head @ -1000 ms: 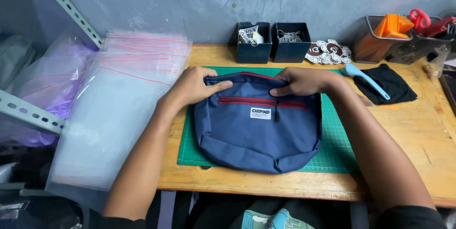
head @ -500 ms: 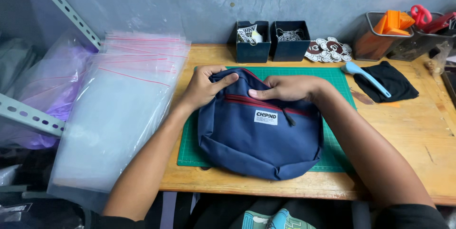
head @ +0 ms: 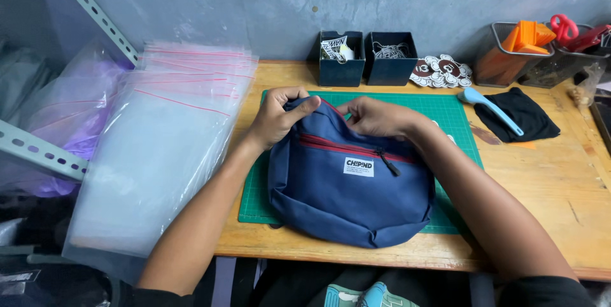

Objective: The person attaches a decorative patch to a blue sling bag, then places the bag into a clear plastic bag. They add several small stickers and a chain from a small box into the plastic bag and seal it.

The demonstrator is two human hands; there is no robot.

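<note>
Head view: both hands — left hand [head: 275,118], right hand [head: 375,117] — grip navy bag [head: 350,186] on green mat [head: 445,113].

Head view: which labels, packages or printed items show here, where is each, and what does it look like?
Label patch: front of the navy bag, small white rectangle, dark print.
Clear zip bags: stacked left of the green mat, red seal strips.
Round stickers: back of table, white and brown.

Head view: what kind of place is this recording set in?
Probably a small packing or craft workstation. A green cutting mat covers a wooden table, a stack of clear zip bags lies beside it, and both hands grip a navy pouch bag on the mat.
</note>
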